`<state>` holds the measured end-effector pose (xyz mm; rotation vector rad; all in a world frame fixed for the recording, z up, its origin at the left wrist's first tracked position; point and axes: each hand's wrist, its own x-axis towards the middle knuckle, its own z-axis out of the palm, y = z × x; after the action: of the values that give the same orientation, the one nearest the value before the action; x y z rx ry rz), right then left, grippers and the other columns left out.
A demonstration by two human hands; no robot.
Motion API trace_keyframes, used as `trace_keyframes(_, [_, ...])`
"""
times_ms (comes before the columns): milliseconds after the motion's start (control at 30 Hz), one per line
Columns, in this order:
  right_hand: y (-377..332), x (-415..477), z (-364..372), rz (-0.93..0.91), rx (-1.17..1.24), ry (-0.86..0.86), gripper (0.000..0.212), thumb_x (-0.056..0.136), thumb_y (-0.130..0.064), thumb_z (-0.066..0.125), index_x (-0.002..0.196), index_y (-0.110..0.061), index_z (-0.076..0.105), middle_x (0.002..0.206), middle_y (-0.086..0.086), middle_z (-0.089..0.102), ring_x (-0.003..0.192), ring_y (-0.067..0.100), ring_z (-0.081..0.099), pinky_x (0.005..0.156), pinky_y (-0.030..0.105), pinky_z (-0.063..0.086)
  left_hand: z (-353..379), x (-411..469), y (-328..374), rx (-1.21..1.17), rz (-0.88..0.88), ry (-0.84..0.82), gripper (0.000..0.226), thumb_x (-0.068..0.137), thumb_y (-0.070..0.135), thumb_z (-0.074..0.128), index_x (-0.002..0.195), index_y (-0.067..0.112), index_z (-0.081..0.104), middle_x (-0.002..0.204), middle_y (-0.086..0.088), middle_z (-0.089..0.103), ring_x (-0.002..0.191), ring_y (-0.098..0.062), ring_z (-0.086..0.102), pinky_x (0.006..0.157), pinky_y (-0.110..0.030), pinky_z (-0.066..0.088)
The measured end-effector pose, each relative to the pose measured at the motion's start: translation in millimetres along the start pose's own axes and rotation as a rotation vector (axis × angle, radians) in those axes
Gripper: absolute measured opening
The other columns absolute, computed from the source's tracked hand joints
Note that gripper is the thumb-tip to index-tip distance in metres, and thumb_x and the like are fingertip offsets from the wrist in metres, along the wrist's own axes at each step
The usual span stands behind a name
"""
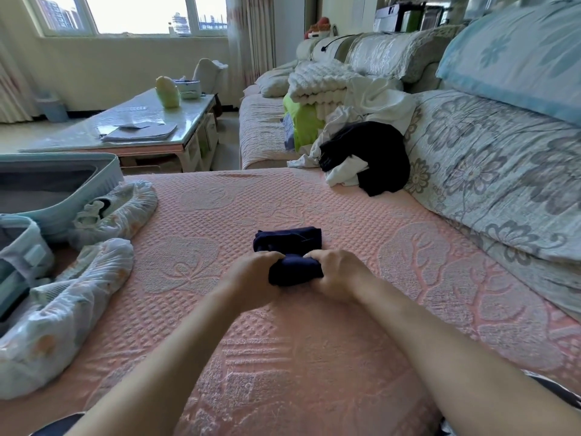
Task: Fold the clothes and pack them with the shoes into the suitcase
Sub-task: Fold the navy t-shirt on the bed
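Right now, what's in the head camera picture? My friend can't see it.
The left hand and right hand grip a dark blue garment on a pink cover. An open suitcase sits left; unfolded clothes lie far right.

A glass-topped coffee table (185, 116) bearing papers (138, 133) stands near the window (132, 12).

Navy garment (295, 269): soft matt cloth. Pink cover (314, 357): quilted, embossed, rough weave. Suitcase (94, 190): ribbed smooth hard shell. Coffee table (185, 118): glossy reflective top.
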<state>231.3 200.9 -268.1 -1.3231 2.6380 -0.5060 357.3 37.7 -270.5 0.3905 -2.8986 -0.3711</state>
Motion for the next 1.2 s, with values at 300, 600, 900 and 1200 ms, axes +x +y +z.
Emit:
trace_keyframes(300, [-3.0,-19.2,-22.2,0.103,0.386,0.131,0.018,0.082,-0.032,0.066,0.099,-0.029,0.066,0.086,-0.012,0.068,0.082,0.007,0.064,0.067,0.021,0.047,-33.1,-16.9,-18.1,-0.527,-0.220,0.004,0.030,0.068,0.039,0.065,0.098,0.039,0.061,0.087,0.009,0.066,0.075,-0.012,0.064,0.069,-0.030,0.056])
trace_keyframes(600, [-14.0,19.9,3.9,0.221,-0.014,0.207,0.063,0.097,-0.040,0.054,0.151,-0.017,0.031,0.140,0.012,0.047,0.124,0.032,0.051,0.100,0.043,0.046,1.0,17.1,-9.2,0.230,-0.019,0.268,0.047,0.091,0.018,0.062,0.136,0.018,0.050,0.133,-0.003,0.049,0.117,-0.026,0.055,0.093,-0.036,0.048])
trace_keyframes(900, [-3.3,29.2,17.1,-0.078,-0.077,-0.136,0.053,0.108,-0.024,0.034,0.159,-0.019,0.023,0.167,0.001,0.019,0.153,0.015,0.015,0.120,0.024,0.004,28.0,26.5,-18.9,-0.013,-0.065,0.001,0.066,0.098,0.060,0.037,0.153,0.023,0.030,0.158,0.005,0.031,0.145,-0.016,0.028,0.118,-0.033,0.024])
trace_keyframes(1200, [-3.9,37.6,7.7,0.021,-0.064,-0.266,0.068,0.098,-0.039,0.040,0.159,-0.038,0.011,0.166,-0.005,0.016,0.152,0.017,0.013,0.124,0.039,0.013,7.0,21.7,-38.8,0.087,-0.194,-0.149,0.111,0.072,0.090,0.044,0.157,0.024,0.016,0.164,0.004,0.017,0.149,-0.019,0.018,0.121,-0.040,0.020])
